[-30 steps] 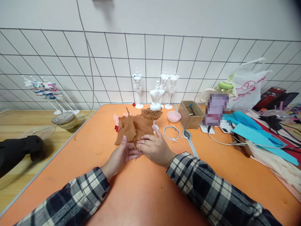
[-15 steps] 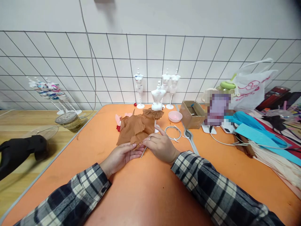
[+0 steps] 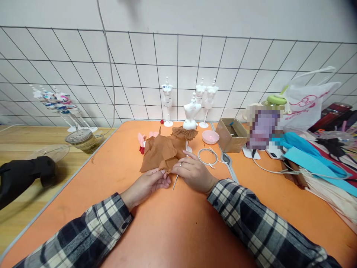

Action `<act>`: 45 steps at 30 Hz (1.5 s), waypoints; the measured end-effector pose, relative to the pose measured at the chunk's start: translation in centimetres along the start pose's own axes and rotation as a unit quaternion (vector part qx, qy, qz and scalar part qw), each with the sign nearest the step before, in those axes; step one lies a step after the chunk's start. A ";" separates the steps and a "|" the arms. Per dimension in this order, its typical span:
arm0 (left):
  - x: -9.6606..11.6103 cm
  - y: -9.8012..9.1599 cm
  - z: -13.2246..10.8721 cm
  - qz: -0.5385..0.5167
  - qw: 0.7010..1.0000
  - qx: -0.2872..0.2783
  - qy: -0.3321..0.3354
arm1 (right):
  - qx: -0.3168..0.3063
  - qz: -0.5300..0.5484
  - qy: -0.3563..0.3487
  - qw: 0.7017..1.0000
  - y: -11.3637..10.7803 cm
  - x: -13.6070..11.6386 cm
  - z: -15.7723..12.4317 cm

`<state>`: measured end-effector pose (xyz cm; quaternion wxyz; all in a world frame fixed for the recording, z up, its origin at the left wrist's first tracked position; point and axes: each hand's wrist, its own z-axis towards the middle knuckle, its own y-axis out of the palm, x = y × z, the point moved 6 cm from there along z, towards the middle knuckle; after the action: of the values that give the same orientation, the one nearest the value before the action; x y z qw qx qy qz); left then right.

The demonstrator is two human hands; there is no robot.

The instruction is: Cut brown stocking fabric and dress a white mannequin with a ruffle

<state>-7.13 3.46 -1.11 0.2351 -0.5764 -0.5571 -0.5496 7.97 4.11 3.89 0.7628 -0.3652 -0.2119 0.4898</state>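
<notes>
Brown fabric (image 3: 158,149) is spread across the orange table in front of a small white mannequin (image 3: 192,111), whose base is ringed by a gathered brown ruffle (image 3: 185,133). At the fabric's near edge, my left hand (image 3: 149,182) pinches it between thumb and fingers. My right hand (image 3: 193,172), with a ring on one finger, is closed at the same edge. A thin metal tool (image 3: 175,182) sticks out toward me from under its fingertips; its upper part is hidden, so its kind is unclear.
A pink bowl (image 3: 210,137), a coil of wire (image 3: 208,157) and a cardboard box (image 3: 231,136) stand right of the fabric. More mannequins (image 3: 167,100) line the wall. Blue cloth (image 3: 315,160) and a phone (image 3: 263,128) lie farther right. A black device (image 3: 28,175) juts in at left.
The metal tool has tilted more upright, its near tip shifting right. My left fingers have curled in more. The whole view has shifted slightly.
</notes>
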 end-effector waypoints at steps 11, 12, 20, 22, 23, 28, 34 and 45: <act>1.0 -0.9 -0.2 0.015 0.997 0.064 0.031 | -0.040 0.030 -0.028 0.998 0.5 -0.3 -0.2; 1.4 -1.0 -0.2 0.056 0.994 0.077 0.052 | -0.052 0.024 -0.051 0.997 0.6 -0.7 -0.1; 1.8 -0.9 0.5 0.243 0.959 0.101 0.102 | -0.094 -0.010 -0.163 0.982 0.6 -3.0 0.3; 1.6 -0.8 0.6 0.259 0.956 0.101 0.095 | -0.097 0.002 -0.170 0.981 0.8 -3.3 0.2; 1.5 -0.7 0.6 0.262 0.956 0.100 0.089 | -0.100 0.014 -0.163 0.982 0.9 -3.4 0.2; 1.5 -0.9 0.3 0.184 0.976 0.091 0.066 | -0.050 0.152 0.099 0.982 -0.7 -2.1 1.0; 1.2 -1.1 -0.3 -0.028 0.999 0.023 0.009 | -0.225 0.676 0.365 0.599 0.9 -4.6 -0.7; 1.7 -0.5 -0.3 -0.011 0.998 -0.036 0.044 | -0.320 0.712 0.368 0.505 2.6 -4.6 -2.4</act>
<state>-8.03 4.02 0.37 0.2321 -0.5535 -0.5326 -0.5968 6.09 -0.27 0.49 -0.0027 -0.7596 0.2777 0.5882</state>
